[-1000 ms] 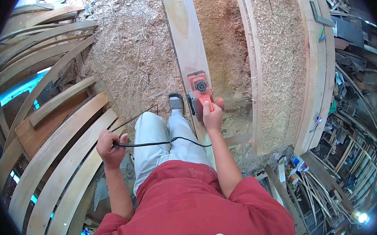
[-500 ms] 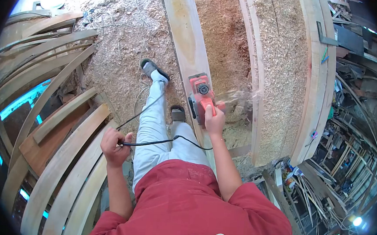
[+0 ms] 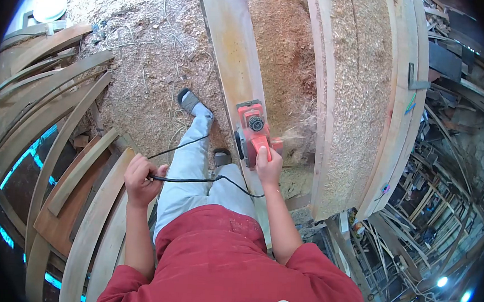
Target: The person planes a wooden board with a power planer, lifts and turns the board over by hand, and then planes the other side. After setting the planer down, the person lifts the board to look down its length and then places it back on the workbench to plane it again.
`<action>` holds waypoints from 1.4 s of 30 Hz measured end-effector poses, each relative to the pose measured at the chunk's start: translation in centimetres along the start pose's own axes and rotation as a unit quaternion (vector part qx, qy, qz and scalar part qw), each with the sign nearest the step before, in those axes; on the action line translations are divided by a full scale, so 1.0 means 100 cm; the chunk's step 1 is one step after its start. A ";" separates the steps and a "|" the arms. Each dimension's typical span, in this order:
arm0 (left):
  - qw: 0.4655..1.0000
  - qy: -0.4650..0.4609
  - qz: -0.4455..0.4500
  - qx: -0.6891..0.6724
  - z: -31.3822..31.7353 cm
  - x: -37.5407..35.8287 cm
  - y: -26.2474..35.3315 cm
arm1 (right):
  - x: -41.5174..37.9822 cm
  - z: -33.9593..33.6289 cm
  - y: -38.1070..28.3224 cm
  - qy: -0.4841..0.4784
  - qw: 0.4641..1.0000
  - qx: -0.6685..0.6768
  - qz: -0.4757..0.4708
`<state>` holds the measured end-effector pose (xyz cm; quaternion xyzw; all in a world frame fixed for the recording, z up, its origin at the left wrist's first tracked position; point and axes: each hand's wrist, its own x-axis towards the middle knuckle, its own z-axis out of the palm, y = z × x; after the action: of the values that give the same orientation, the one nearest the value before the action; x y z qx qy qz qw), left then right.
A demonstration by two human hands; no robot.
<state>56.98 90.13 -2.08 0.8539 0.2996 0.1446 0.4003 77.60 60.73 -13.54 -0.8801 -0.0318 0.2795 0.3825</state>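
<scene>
A red electric planer (image 3: 253, 125) with a black knob rests on a long pale plank (image 3: 235, 44) that has a yellowish stain. My right hand (image 3: 269, 165) is wrapped round the planer's rear handle. Wood shavings spray from the tool's right side. To the left, over my leg, my left hand (image 3: 140, 179) is closed on a black power cord (image 3: 186, 179), which loops across my thighs towards the planer. The planer's sole and the wood under it are hidden.
Curved boards (image 3: 94, 219) are stacked at the left. Shavings cover the ground (image 3: 140, 76). On the right, long timbers (image 3: 325, 101) run beside the plank, with a metal square (image 3: 416, 79) on one. Scrap wood (image 3: 403, 246) lies at the lower right. A white bucket (image 3: 49, 4) stands at the upper left.
The view has shifted slightly. The planer stays on the plank in my right hand, a little lower and further left in view. My left hand still holds the cord.
</scene>
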 end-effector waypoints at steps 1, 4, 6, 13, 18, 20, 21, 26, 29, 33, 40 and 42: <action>1.000 0.000 -0.003 0.000 -0.003 0.009 -0.004 | 0.009 0.006 -0.001 -0.003 1.000 -0.002 0.001; 1.000 -0.006 -0.008 0.002 -0.015 0.035 -0.019 | 0.035 0.023 -0.017 -0.019 0.998 0.049 0.042; 0.999 -0.017 -0.027 -0.004 -0.022 0.052 -0.028 | 0.050 0.030 -0.029 -0.017 0.997 0.064 0.041; 0.999 -0.012 -0.034 -0.018 -0.044 0.103 -0.048 | 0.089 0.051 -0.081 -0.016 0.994 0.087 0.067; 0.999 -0.003 -0.034 -0.028 -0.055 0.128 -0.054 | 0.117 0.058 -0.118 -0.013 0.994 0.047 0.101; 0.999 0.010 -0.037 -0.033 -0.060 0.136 -0.053 | 0.127 0.061 -0.133 -0.019 0.993 0.050 0.103; 0.998 0.022 -0.039 -0.038 -0.062 0.140 -0.053 | 0.133 0.063 -0.137 -0.025 0.993 0.054 0.105; 0.997 0.050 -0.042 -0.041 -0.072 0.163 -0.061 | 0.163 0.076 -0.169 -0.022 0.994 0.033 0.098; 0.997 0.058 -0.047 -0.038 -0.077 0.184 -0.062 | 0.178 0.082 -0.185 -0.026 0.995 0.030 0.092; 0.997 0.056 -0.039 -0.025 -0.083 0.217 -0.067 | 0.205 0.094 -0.200 -0.019 0.997 -0.006 0.068; 0.998 0.032 -0.038 -0.028 -0.091 0.300 -0.084 | 0.250 0.109 -0.260 -0.019 0.997 -0.021 0.067; 0.998 0.030 -0.047 -0.023 -0.093 0.325 -0.088 | 0.265 0.113 -0.284 -0.036 0.997 -0.041 0.045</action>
<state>74.29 120.52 -2.70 0.8247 0.3477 0.1585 0.4170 98.57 95.38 -12.53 -0.8850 -0.0177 0.3265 0.3314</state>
